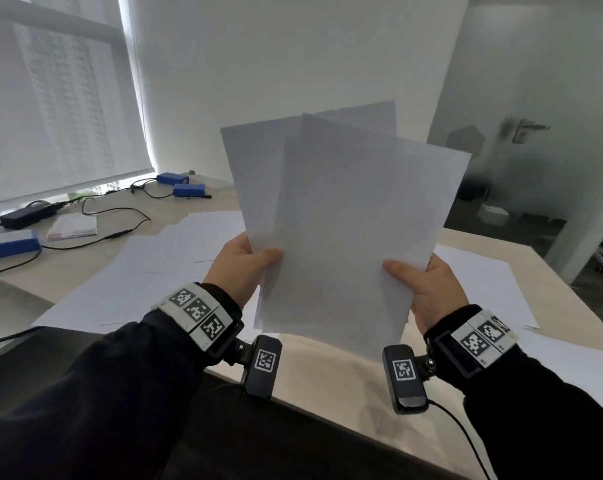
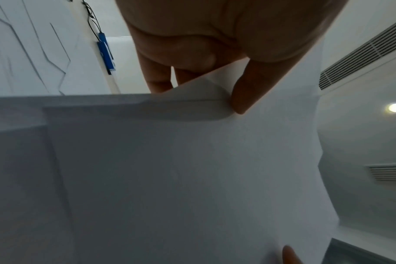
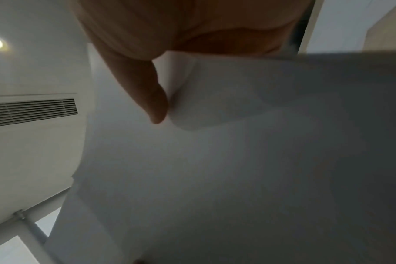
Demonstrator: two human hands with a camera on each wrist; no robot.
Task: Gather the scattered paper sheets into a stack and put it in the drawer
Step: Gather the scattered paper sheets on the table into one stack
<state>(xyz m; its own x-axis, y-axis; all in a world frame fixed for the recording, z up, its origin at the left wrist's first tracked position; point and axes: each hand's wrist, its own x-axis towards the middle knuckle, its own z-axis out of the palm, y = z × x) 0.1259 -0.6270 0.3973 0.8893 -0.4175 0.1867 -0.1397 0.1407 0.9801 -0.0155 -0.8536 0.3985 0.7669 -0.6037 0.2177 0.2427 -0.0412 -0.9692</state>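
Both hands hold up a loose, fanned bunch of white paper sheets [image 1: 341, 216] above the desk, their edges not lined up. My left hand [image 1: 244, 268] pinches the bunch's left edge, thumb on the front. My right hand [image 1: 428, 289] pinches the right edge the same way. In the left wrist view the sheets [image 2: 170, 169] fill the frame under the thumb, and in the right wrist view the paper [image 3: 237, 169] does too. More white sheets [image 1: 161, 271] lie scattered on the desk at left, and others [image 1: 483, 282] at right. No drawer is in view.
The light wooden desk [image 1: 327, 368] has its near edge close to my body. Blue boxes [image 1: 186, 188], a black power brick [image 1: 26, 214], cables and a small booklet [image 1: 73, 226] sit at the back left. A glass door [image 1: 535, 133] stands at right.
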